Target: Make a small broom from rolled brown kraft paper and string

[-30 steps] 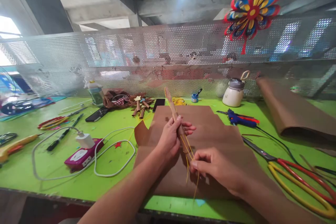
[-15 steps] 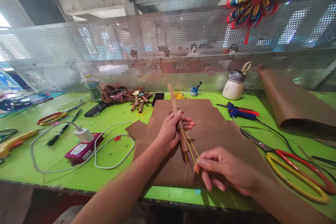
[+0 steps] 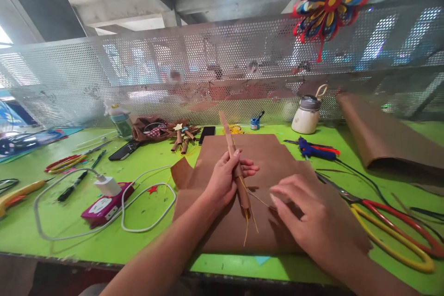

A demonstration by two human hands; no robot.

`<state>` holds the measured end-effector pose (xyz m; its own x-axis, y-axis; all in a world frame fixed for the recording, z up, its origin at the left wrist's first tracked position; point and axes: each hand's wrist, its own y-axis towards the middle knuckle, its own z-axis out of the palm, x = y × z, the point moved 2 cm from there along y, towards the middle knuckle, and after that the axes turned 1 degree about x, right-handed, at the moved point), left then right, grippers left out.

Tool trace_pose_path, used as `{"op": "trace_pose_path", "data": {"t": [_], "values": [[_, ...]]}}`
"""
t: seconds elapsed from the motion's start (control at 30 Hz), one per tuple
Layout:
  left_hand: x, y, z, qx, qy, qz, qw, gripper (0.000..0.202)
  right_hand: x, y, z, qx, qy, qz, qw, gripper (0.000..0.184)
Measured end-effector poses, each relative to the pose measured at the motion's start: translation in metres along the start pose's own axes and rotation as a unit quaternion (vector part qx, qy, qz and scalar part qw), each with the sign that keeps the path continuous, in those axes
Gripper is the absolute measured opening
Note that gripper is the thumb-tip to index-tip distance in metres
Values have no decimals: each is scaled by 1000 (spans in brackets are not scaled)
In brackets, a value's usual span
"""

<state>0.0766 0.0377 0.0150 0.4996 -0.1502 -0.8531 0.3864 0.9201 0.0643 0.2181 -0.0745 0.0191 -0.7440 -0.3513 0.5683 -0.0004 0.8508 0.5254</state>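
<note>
Raised since the earlier frame, the right hand may or may not grip the yellow strings, I cannot tell, while the left hand clasps the paper tube mid-frame, best held steady against any pull.

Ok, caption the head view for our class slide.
Left hand holds a brown tube with yellow strings over brown paper, right hand nearby.

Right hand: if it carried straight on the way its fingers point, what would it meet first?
Probably the brown paper tube in the left hand, or that hand's outstretched fingers; depth is unclear. A thin string also runs close to the right hand.
</note>
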Motion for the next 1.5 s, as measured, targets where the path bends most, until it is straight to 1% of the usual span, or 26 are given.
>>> {"op": "trace_pose_path", "data": {"t": [0.07, 0.13, 0.2, 0.23, 0.33, 0.47, 0.63, 0.7, 0.8, 0.87, 0.93, 0.97, 1.1, 1.17, 1.23, 1.4, 1.43, 1.5], "values": [[0, 0, 1, 1, -1, 4, 1000, 22, 4, 4, 16, 115, 58, 29, 991, 16], [1, 0, 1, 1, -6, 4, 1000, 22, 7, 7, 31, 208, 111, 72, 969, 13], [1, 0, 1, 1, -9, 3, 1000, 23, 9, 11, 41, 251, 147, 110, 950, 13], [1, 0, 1, 1, -10, 3, 1000, 24, 9, 12, 43, 257, 159, 125, 945, 14], [1, 1, 0, 1, -9, 4, 1000, 23, 8, 12, 42, 255, 171, 151, 940, 18], [0, 0, 0, 1, -6, 6, 1000, 21, 5, 7, 31, 248, 159, 167, 941, 18], [-1, -2, 0, 6, 1, 2, 1000, 19, 3, 1, 11, 245, 154, 135, 947, 22], [-1, -2, 1, 12, 2, -2, 1000, 19, 3, 1, 3, 229, 109, 112, 961, 22], [-1, -2, 2, 26, -1, -7, 1000, 20, 3, 3, -7, 177, -35, 58, 982, 19], [-1, -3, 3, 37, -4, -8, 999, 21, 3, 4, -11, 155, -141, 24, 977, 17], [-1, -3, 4, 43, -7, -12, 999, 23, 1, 3, -10, 166, -210, 9, 963, 15], [-1, -3, 4, 44, -8, -13, 999, 23, -1, 2, -9, 181, -225, 7, 957, 15], [-1, -2, 1, 40, -11, -14, 999, 26, -6, -1, -2, 237, -218, 15, 947, 18], [0, 0, 0, 38, -14, -11, 999, 27, -9, -1, 0, 246, -219, 16, 944, 18], [2, 1, -1, 31, -17, -10, 999, 28, -14, 2, 0, 241, -227, 12, 944, 19], [4, 4, -4, -2, -10, -13, 1000, 22, -25, 7, -7, 209, -258, -15, 943, 19], [4, 5, -4, -9, -6, -14, 1000, 21, -24, 8, -9, 188, -256, -27, 948, 16], [5, 5, -4, -21, 1, -11, 1000, 19, -16, 10, -13, 114, -230, -54, 965, 12]]}}
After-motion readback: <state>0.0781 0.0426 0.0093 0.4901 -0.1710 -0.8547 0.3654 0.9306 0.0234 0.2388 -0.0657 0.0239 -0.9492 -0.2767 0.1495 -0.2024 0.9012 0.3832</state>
